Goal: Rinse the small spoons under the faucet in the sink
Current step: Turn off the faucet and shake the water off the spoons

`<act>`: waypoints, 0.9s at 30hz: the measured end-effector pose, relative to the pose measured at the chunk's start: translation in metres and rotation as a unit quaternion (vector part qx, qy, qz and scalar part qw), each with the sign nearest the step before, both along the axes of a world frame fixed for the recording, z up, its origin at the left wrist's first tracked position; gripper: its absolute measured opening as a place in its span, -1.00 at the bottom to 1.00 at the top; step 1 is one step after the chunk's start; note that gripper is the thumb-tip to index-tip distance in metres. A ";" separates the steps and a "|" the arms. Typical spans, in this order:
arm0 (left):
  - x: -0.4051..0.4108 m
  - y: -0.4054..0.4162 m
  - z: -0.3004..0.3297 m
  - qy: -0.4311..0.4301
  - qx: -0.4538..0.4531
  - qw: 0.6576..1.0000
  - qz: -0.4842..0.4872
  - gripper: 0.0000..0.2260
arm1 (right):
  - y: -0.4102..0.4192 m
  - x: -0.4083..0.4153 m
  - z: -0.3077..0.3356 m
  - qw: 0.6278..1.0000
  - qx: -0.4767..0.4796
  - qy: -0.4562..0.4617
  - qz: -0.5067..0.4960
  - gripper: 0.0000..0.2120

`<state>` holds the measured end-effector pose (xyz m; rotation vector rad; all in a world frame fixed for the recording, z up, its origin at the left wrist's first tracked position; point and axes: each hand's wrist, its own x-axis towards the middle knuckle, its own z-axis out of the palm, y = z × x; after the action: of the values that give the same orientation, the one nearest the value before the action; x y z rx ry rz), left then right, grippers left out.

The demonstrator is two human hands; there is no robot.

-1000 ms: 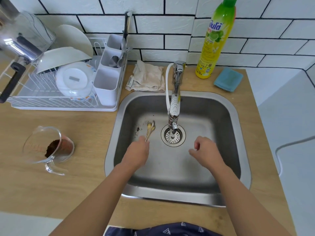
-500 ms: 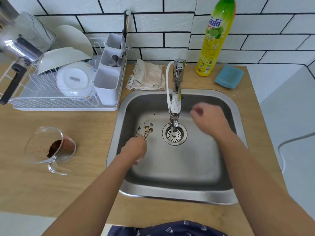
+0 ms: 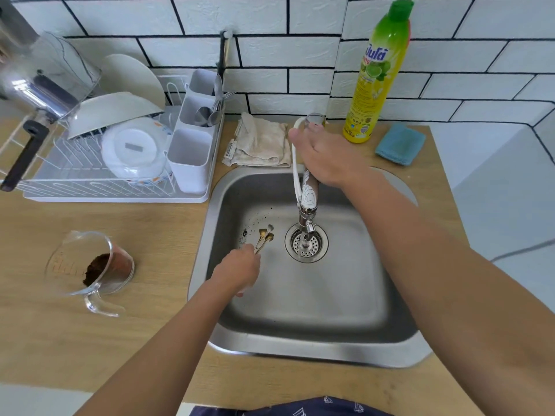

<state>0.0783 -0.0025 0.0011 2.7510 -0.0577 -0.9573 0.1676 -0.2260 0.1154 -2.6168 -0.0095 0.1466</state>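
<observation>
A: Head view check. Where are the small gold-coloured metal spoons (image 3: pixel 265 239)?

B: In the square stainless steel sink (image 3: pixel 390 334), left of the round drain strainer (image 3: pixel 306 243). The left hand (image 3: pixel 237 270) grips the handle ends; the bowls fan out ahead of the fingers, up and to the right. They sit left of the chrome faucet spout (image 3: pixel 307 216), not under it. Dark specks lie on the basin floor just beside them.

A: Left fingers?

B: Curled round the handles. Fingertips hidden behind the hand.

A: Right hand?

B: Right hand (image 3: pixel 327 157) is up at the faucet's top, palm down, over the lever end. Fingers look straight and close together, tips at the lever. Whether they clasp it, cannot tell.

A: Water?

B: No stream that I can make out.

A: Worktop?

B: Wooden worktop (image 3: pixel 99 331). Clear glass measuring jug with brown grounds (image 3: pixel 90 268) left of the sink, white dish rack (image 3: pixel 99 163) behind it, beige cloth (image 3: pixel 261 142), yellow-green dish soap bottle (image 3: pixel 378 76), blue sponge (image 3: pixel 401 144).
</observation>
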 end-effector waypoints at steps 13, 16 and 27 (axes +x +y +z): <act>-0.013 0.012 0.020 -0.009 -0.030 0.999 0.015 -0.70 | -0.022 -0.113 -0.064 0.956 0.181 -0.099 -0.208 -0.61; -0.021 0.016 0.032 -0.028 -0.066 0.997 0.041 -0.67 | -0.021 -0.166 -0.094 0.970 0.139 0.044 -0.193 -0.63; -0.044 0.010 0.084 -0.295 -0.249 0.916 0.110 -0.81 | -0.015 -0.184 -0.002 0.900 0.098 -0.325 -0.275 -0.73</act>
<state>0.0342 0.0076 0.0851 2.3868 -0.0763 -0.0132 -0.0160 -0.2412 0.1133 -2.2425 0.4514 -0.8742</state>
